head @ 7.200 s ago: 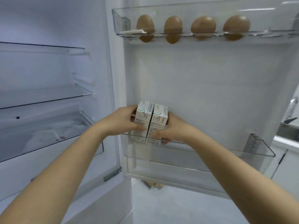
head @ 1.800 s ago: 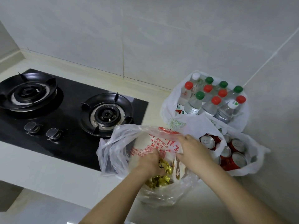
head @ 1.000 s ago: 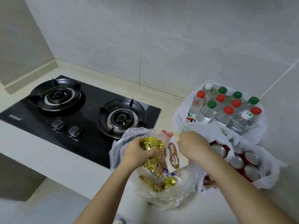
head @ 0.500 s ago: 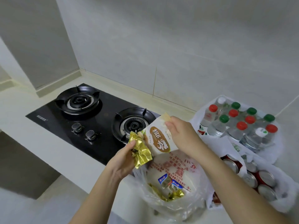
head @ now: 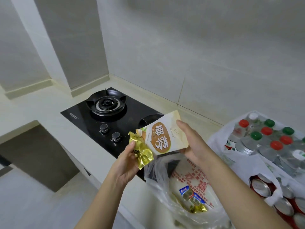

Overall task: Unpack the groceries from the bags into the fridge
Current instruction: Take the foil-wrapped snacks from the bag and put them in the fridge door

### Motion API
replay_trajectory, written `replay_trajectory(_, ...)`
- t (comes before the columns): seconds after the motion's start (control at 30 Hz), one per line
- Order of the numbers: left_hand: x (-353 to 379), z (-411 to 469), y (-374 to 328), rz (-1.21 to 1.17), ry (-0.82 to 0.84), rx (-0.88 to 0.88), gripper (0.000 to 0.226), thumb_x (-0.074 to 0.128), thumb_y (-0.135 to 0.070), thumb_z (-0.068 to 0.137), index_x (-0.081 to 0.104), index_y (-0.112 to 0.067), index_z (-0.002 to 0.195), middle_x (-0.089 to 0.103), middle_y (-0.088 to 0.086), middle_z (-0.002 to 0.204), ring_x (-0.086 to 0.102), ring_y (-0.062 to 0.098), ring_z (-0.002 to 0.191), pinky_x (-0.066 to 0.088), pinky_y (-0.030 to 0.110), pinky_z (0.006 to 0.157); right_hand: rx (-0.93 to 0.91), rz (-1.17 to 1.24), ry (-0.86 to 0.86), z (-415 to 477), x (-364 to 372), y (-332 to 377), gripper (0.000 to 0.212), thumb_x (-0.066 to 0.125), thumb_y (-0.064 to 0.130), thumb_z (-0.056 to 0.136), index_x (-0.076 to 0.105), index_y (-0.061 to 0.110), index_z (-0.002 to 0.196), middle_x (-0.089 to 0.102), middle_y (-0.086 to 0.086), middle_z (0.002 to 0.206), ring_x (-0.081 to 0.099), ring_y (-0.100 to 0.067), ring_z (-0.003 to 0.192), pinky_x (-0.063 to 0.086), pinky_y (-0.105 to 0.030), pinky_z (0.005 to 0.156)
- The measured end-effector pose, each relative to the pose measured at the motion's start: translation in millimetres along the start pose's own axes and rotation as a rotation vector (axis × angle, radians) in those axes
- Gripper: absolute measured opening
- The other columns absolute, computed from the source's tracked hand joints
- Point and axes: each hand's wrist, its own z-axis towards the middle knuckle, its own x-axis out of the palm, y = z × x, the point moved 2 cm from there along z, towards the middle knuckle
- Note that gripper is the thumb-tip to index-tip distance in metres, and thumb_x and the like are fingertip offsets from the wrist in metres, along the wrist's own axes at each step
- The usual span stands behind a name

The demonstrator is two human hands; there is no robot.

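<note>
Gold foil pack (head: 142, 152), crumpled, gripped by the thumb and curled fingers of the left hand (head: 127, 164), raised above the table (head: 41, 113). Touching it on the right, white pouch (head: 163, 138) with a brown oval label, tilted, held at its right edge between thumb and fingers of the right hand (head: 193, 146). Below both, clear plastic bag (head: 158, 172) lying open on the table, with blue-labelled packets (head: 186, 193) and more gold foil inside. Left of the bag, black gas stove (head: 99, 116). To the right, white bag of bottles (head: 264, 138) with red and green caps and, nearer, red cans (head: 260, 187) in another white bag.
</note>
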Motion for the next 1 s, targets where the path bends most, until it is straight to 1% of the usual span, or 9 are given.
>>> replay_trajectory(0.1,-11.6,-14.7,-18.1,-0.050,-0.028,0.065,0.036,0.058,-0.027,0.078,0.064,-0.008,0.108,0.073,0.013,0.099,0.071,0.028,0.087,0.061,0.042,0.068,0.032,0.210,0.095,1.6,29.8,-15.9,0.053,0.051,0.045,0.088,0.054,0.018,0.134,0.065,-0.013,0.125,0.060,-0.031,0.118,0.049,-0.045,0.099)
replay_trajectory(0.23,-33.4,-35.8,-42.4,-0.120,-0.099,0.113,0.035,0.061,-0.025,0.078,0.064,-0.006,0.107,0.072,0.014,0.101,0.065,0.029,0.098,0.057,0.045,0.077,0.028,0.393,0.239,4.9,70.1,-33.5,0.061,0.053,0.056,0.082,0.060,0.019,0.129,0.058,-0.019,0.133,0.053,-0.039,0.123,0.047,-0.053,0.096)
replay_trajectory(0.33,-52.4,-53.8,-60.6,-0.134,-0.131,0.158,0.040,0.062,-0.027,0.079,0.063,-0.004,0.112,0.071,0.015,0.107,0.068,0.028,0.095,0.058,0.043,0.078,0.078,0.406,0.421,4.0,99.0,-44.6,0.076,0.075,0.065,0.061,0.069,0.018,0.120,0.058,-0.021,0.133,0.054,-0.044,0.122,0.037,-0.067,0.101)
replay_trajectory(0.43,-74.0,-72.3,-77.5,-0.179,-0.167,0.192,0.045,0.063,-0.026,0.080,0.061,-0.002,0.119,0.068,0.017,0.116,0.064,0.031,0.109,0.053,0.050,0.084,0.068,0.463,0.537,2.1,126.0,-50.8,0.089,0.078,0.064,0.061,0.059,0.015,0.133,0.053,-0.022,0.138,0.051,-0.044,0.126,0.036,-0.066,0.103)
replay_trajectory(0.53,-93.2,-92.9,-93.7,-0.207,-0.201,0.223,0.053,0.066,-0.025,0.078,0.057,0.000,0.124,0.064,0.019,0.123,0.059,0.035,0.118,0.048,0.054,0.093,0.051,0.479,0.504,-0.1,154.9,-57.5,0.098,0.085,0.056,0.056,0.050,0.015,0.137,0.054,-0.019,0.138,0.053,-0.041,0.124,0.044,-0.060,0.101)
replay_trajectory(0.63,-110.6,-115.9,-106.5,-0.186,-0.232,0.247,0.049,0.066,-0.025,0.076,0.060,0.000,0.118,0.064,0.020,0.122,0.060,0.036,0.116,0.050,0.051,0.095,0.039,0.373,0.403,-4.5,184.6,-68.4,0.085,0.093,0.035,0.054,0.056,0.011,0.127,0.064,-0.016,0.126,0.063,-0.033,0.114,0.054,-0.047,0.092)
replay_trajectory(0.77,-130.2,-147.6,-118.4,-0.097,-0.259,0.257,0.043,0.066,-0.024,0.073,0.063,-0.002,0.109,0.064,0.021,0.119,0.059,0.038,0.114,0.045,0.054,0.098,-0.005,0.215,0.216,-4.6,219.3,-85.3,0.039,0.060,0.004,0.091,0.053,0.008,0.129,0.070,-0.011,0.116,0.069,-0.025,0.103,0.060,-0.038,0.079)
replay_trajectory(0.9,-148.5,-176.9,-129.7,-0.092,-0.269,0.304,0.043,0.065,-0.023,0.074,0.063,-0.002,0.111,0.065,0.022,0.119,0.058,0.039,0.116,0.040,0.058,0.104,0.039,0.131,0.230,-6.3,257.0,-93.2,0.036,0.059,0.003,0.093,0.054,0.009,0.128,0.067,-0.013,0.120,0.066,-0.028,0.107,0.059,-0.043,0.082)
replay_trajectory(1.0,-158.6,-197.3,-140.0,-0.075,-0.289,0.357,0.043,0.064,-0.024,0.074,0.063,-0.002,0.112,0.069,0.020,0.111,0.065,0.036,0.104,0.047,0.055,0.097,0.082,0.067,0.324,-10.0,288.2,-99.5,0.029,0.060,0.004,0.092,0.058,0.009,0.121,0.070,-0.013,0.113,0.069,-0.028,0.100,0.060,-0.045,0.077)
